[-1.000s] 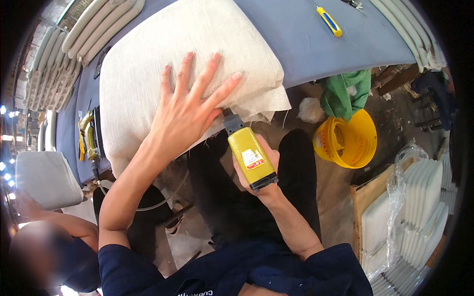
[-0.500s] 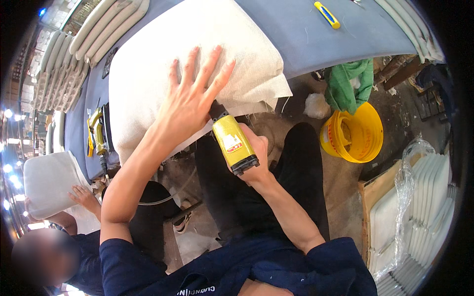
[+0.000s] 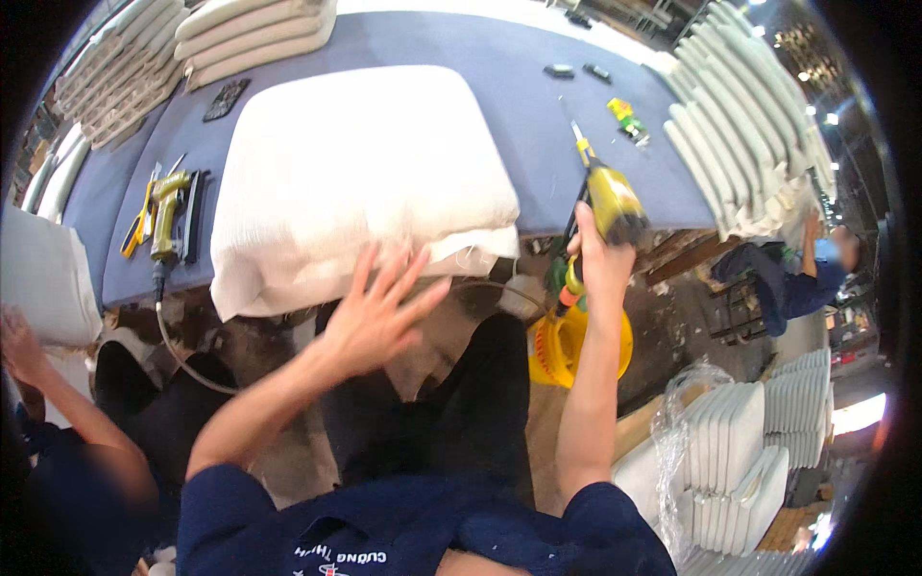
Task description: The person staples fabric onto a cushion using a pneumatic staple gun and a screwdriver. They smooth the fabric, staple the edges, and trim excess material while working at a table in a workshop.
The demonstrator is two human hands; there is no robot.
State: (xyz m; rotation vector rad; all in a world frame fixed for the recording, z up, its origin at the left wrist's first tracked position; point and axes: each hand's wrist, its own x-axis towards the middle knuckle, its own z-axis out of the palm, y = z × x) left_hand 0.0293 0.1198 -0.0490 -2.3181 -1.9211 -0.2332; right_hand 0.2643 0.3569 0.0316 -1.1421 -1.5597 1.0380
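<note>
A white fabric-covered seat cushion (image 3: 360, 163) lies on the blue-grey table, its loose fabric edge hanging over the front. My left hand (image 3: 379, 312) is at that near edge, fingers spread and slightly blurred, holding nothing; whether it touches the fabric I cannot tell. To the right of the cushion, my right hand (image 3: 605, 259) is closed round the handle of a yellow pneumatic staple gun (image 3: 615, 200), raised at the table's front edge. An air hose runs from the gun's handle.
A second staple gun (image 3: 169, 216) lies at the table's left. Cushion stacks (image 3: 740, 125) stand on both sides. A yellow bucket (image 3: 615, 350) and wrapped white panels (image 3: 725, 422) are at lower right. A co-worker's hand (image 3: 24, 350) holds another cushion at left; another person sits far right.
My right hand has moved the staple gun from the cushion's front edge to the right. My left hand has come off the cushion top toward me. The view has shifted.
</note>
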